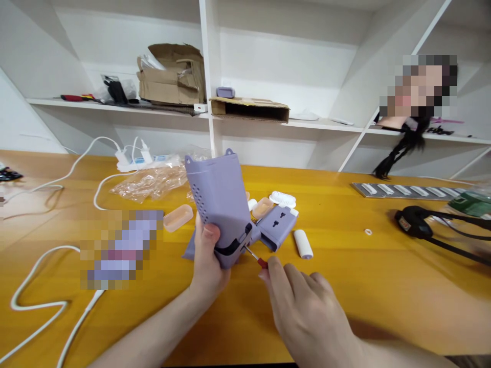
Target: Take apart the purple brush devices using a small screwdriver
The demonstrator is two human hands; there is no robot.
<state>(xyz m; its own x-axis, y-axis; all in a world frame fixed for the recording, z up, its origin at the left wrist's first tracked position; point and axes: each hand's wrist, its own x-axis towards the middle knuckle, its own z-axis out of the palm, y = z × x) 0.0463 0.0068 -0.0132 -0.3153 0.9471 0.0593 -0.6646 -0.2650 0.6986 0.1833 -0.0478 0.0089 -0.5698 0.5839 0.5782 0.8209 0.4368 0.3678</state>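
Note:
My left hand (209,250) grips a purple plastic housing (222,199) with rows of small holes and two loops along its top edge, held tilted above the table. My right hand (310,306) is closed around a screwdriver (262,262) with a red handle. The tip of its thin metal shaft meets the black-trimmed lower right edge of the housing. Beyond lies a smaller purple part (278,225) with two dark slots. A white cylinder (303,244) rests to its right, and a white bristled oval piece (283,199) sits behind.
Clear plastic wrap (157,179) and a power strip (141,162) with white cables lie at the back left. A translucent peach tray (178,218) is left of the housing. Black straps (416,222) lie at right. White shelves hold a cardboard box (172,76) and a head with black hair.

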